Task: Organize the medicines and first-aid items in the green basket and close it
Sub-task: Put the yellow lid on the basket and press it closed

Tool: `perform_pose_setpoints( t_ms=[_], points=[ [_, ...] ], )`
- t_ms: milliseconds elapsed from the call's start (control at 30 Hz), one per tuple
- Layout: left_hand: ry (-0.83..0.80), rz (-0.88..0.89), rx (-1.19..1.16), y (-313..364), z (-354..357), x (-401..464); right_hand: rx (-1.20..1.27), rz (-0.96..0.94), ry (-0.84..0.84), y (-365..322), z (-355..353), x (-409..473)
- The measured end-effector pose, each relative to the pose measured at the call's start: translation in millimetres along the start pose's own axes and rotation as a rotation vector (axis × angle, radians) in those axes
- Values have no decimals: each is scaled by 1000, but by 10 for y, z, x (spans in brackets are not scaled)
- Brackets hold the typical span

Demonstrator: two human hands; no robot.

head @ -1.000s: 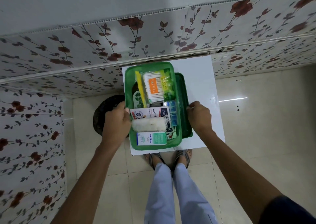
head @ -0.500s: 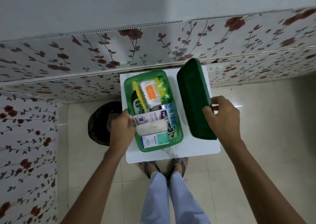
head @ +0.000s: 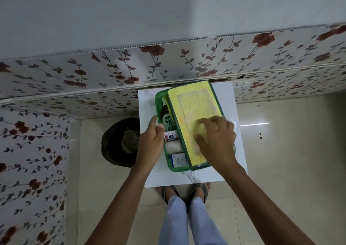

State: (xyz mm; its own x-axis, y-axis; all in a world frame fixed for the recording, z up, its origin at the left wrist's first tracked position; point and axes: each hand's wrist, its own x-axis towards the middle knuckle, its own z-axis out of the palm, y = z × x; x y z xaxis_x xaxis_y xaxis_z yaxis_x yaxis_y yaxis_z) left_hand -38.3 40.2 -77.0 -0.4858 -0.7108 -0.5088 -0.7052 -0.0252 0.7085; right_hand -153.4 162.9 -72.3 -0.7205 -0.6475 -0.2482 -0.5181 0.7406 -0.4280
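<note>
The green basket [head: 159, 102] sits on a white table [head: 230, 98] placed against the floral-patterned wall. Its lid [head: 194, 113], green-rimmed with a yellow label bearing faint handwriting, lies tilted over the right portion of the basket and does not seat flush; the left strip of the interior is exposed.

The right hand [head: 215, 142] lies palm-down on the lid at its 5 o'clock area, fingers spread and flat against the label, pressing rather than grasping. The left hand [head: 151, 143] is at the basket's 9 o'clock side; its fingers curl around the rim there, thumb on the outside wall.

Visible in the open strip, from 12 o'clock toward 6 o'clock: a dark Dettol bottle [head: 167, 117], a white-and-red box [head: 171, 136], a white gauze roll [head: 173, 147], and a white-and-blue box [head: 177, 160] at the near end. These items touch one another in a row.

A dark round object [head: 119, 143] rests on the floor at 9 o'clock of the table. The person's sandalled feet [head: 169, 190] stand at 6 o'clock.
</note>
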Motion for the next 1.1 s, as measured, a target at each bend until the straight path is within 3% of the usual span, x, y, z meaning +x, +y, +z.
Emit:
perform_pose_setpoints(
  t_ms=[100, 167, 233, 567, 967, 1100],
  points=[
    [33, 18, 30, 74, 12, 22, 13, 55, -120, 148, -48, 168],
    [40, 18, 42, 90, 7, 40, 164, 110, -262, 208, -81, 275],
    [22, 44, 45, 104, -11, 39, 243, 73, -300, 166, -48, 289],
    [70, 119, 129, 92, -14, 90, 108, 37, -208, -70, 87, 114],
    [108, 24, 86, 112, -53, 179, -60, 51, -142, -222, 68, 23],
    [126, 27, 67, 120, -44, 140, 29, 37, -68, -150, 23, 78]
  ],
)
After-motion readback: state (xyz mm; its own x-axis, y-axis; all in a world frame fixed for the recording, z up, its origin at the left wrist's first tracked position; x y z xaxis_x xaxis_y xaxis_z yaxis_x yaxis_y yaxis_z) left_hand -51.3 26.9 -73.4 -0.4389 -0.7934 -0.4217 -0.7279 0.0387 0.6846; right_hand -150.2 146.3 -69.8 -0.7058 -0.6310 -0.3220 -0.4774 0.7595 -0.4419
